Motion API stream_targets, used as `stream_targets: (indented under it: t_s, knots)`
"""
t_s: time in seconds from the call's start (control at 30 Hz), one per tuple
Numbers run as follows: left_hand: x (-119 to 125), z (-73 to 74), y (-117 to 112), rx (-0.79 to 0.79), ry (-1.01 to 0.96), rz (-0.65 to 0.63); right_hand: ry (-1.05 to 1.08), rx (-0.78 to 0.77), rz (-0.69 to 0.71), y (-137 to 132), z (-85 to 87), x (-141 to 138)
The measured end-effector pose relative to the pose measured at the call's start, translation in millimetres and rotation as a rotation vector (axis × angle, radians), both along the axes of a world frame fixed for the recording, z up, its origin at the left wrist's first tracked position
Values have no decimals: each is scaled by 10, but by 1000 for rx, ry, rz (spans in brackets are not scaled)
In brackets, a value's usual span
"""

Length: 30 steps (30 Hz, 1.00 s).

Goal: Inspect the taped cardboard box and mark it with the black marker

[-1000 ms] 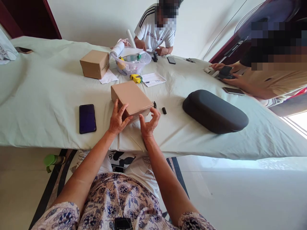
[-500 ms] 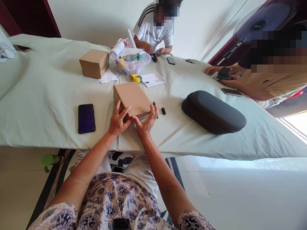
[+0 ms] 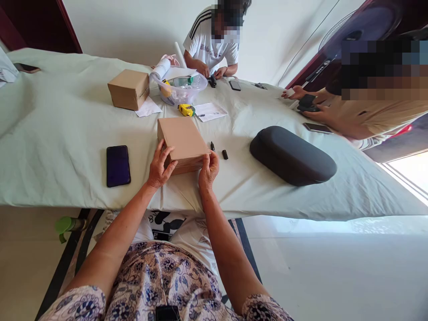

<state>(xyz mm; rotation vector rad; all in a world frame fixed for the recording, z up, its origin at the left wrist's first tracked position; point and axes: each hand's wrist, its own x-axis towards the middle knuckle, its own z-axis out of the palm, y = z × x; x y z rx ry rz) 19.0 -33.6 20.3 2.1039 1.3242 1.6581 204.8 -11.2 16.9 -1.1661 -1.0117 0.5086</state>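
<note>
A closed, boxy brown cardboard carton (image 3: 183,136) sat on the worktop covered in pale green cloth (image 3: 76,129), directly in front of the person, just beyond both hands. Its top slanted away toward the far left; its sides looked too alike to settle the long axis. The left hand (image 3: 159,168), fingers loosely parted, touched the near left corner, thumb toward the front face. The right hand (image 3: 208,171) had its thumb and fingertips drawn together at the near right corner; whether they pinched the cardboard could not be told. Neither hand was clearly nearer. The carton's underside and far side were hidden, and the right hand partly covered a slim black pen (image 3: 212,146).
</note>
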Motion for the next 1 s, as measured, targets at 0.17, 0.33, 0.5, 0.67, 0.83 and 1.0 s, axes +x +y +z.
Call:
stream_targets:
  t_s: [0.17,0.33,0.5,0.67,0.83,1.0]
  knots:
    - [-74,12,25,-49,-180,-38,-3,-46,71,-11,12,-22]
    - [-106,13,53,-67,-326,-67,-5,-78,143,-27,8,-47]
    - [-131,38,50,-84,-368,-71,-62,-65,177,-49,8,-54]
    - [-186,56,78,-83,-439,42,-76,-71,213,-29,-24,-57]
    - [-210,28,128,-92,-447,76,-3,-116,300,-37,-16,-79]
    - [-181,-27,169,-201,-543,-24,-14,-47,276,-67,10,-75]
